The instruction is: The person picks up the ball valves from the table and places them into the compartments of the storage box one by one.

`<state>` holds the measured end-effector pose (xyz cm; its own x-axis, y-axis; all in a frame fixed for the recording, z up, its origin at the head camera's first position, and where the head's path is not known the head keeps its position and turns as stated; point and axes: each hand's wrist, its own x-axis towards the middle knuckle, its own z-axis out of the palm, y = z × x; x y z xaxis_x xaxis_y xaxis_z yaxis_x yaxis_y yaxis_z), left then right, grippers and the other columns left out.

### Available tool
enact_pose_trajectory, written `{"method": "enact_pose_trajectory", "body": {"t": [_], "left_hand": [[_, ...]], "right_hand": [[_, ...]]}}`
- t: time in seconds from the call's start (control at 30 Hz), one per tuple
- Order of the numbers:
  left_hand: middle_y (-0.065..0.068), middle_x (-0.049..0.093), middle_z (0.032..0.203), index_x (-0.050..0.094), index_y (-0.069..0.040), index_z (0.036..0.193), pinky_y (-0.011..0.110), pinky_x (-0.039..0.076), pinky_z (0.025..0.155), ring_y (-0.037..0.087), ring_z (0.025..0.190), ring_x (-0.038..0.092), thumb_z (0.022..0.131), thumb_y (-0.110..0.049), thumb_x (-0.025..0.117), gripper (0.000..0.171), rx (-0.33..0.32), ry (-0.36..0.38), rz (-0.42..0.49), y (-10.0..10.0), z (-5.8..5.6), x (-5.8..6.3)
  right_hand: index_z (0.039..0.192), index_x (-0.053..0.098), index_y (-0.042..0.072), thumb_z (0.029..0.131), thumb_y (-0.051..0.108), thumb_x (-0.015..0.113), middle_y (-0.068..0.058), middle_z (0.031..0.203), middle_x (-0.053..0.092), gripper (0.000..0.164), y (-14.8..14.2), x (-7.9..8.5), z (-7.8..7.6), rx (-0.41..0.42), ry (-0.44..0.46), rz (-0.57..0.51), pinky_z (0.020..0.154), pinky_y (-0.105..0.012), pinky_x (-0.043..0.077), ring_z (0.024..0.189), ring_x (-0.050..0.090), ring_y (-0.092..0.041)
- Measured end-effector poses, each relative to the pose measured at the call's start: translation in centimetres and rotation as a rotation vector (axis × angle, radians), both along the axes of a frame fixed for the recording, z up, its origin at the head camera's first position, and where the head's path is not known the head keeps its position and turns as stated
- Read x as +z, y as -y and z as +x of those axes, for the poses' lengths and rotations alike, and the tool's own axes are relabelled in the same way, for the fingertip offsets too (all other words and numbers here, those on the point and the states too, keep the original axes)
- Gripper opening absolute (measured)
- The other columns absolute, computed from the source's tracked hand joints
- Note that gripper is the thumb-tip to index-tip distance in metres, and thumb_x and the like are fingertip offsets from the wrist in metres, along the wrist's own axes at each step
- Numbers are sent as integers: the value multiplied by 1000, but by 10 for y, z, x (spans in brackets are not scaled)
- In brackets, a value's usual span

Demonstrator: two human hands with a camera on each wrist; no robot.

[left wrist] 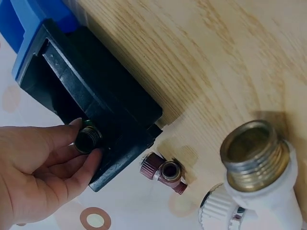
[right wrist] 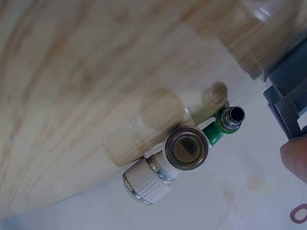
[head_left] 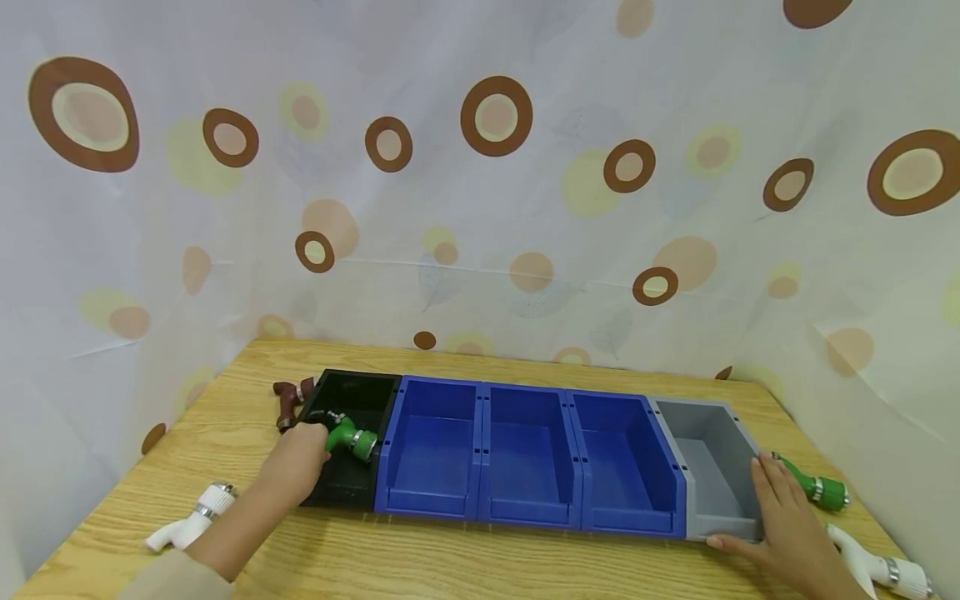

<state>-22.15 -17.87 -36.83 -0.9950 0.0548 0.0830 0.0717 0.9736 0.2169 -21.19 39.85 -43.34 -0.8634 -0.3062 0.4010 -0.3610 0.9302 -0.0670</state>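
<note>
My left hand (head_left: 295, 460) pinches a green valve (head_left: 351, 437) with a ribbed knob over the black bin (head_left: 341, 492). In the left wrist view, the threaded end of the green valve (left wrist: 88, 139) shows between thumb and fingers beside the black bin's wall (left wrist: 103, 91); the rest is hidden. My right hand (head_left: 791, 525) rests on the grey bin (head_left: 723, 527), its fingers stretched along the right wall and its thumb at the front edge. Only a fingertip of it (right wrist: 296, 157) shows in the right wrist view, touching the grey bin.
Three blue bins (head_left: 427, 502) stand in a row between the black and grey ones. On the left lie a dark red valve (head_left: 287, 402) and a white valve (head_left: 197, 517). Right of the grey bin lie another green valve (head_left: 821, 490) and a white valve (head_left: 877, 568). A patterned curtain (head_left: 480, 217) hangs behind.
</note>
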Motion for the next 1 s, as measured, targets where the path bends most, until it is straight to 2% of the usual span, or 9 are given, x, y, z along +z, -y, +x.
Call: {"method": "enact_pose_trajectory", "body": {"t": [0.1,0.23,0.33,0.5,0.67,1.0], "left_hand": [[18,67,79,63,5,79,40,52,59,26,74,65,80,-3,67,8,-9,-20,-28,-1,1,-2],[18,67,81,62,3,78,41,52,58,29,76,66,83,1,61,5,-7,-6,-42,-3,3,-3],[19,66,83,61,3,80,41,53,59,31,77,67,84,6,56,7,-8,10,-65,-5,4,-5],[19,66,84,62,3,81,42,53,59,31,76,67,83,10,55,10,-10,-5,-96,-6,2,-10],[17,66,80,63,1,78,41,52,59,27,73,66,82,10,54,13,-12,-17,-100,-7,0,-14],[17,65,79,63,2,78,43,51,57,25,70,64,83,10,52,14,8,9,-58,-6,-7,-21]], "right_hand": [[141,13,-18,61,52,79,-34,150,7,124,-1,-1,0,1,-8,1,114,-35,-17,143,-15,-28],[141,12,-17,62,51,79,-33,150,6,124,-1,-1,0,-3,-2,-2,114,-34,-18,143,-14,-29],[141,12,-18,62,51,79,-35,149,7,124,-1,-1,0,-4,4,-2,114,-36,-18,143,-13,-32],[140,13,-18,62,51,79,-36,148,9,123,-1,-1,-1,-4,9,-5,114,-38,-17,143,-11,-34],[140,13,-18,62,50,79,-36,148,8,123,-2,-2,-1,-8,17,-10,114,-40,-16,143,-13,-33],[140,13,-18,63,50,79,-34,150,4,123,-1,0,0,-7,23,-18,114,-43,-15,143,-13,-34]]}}
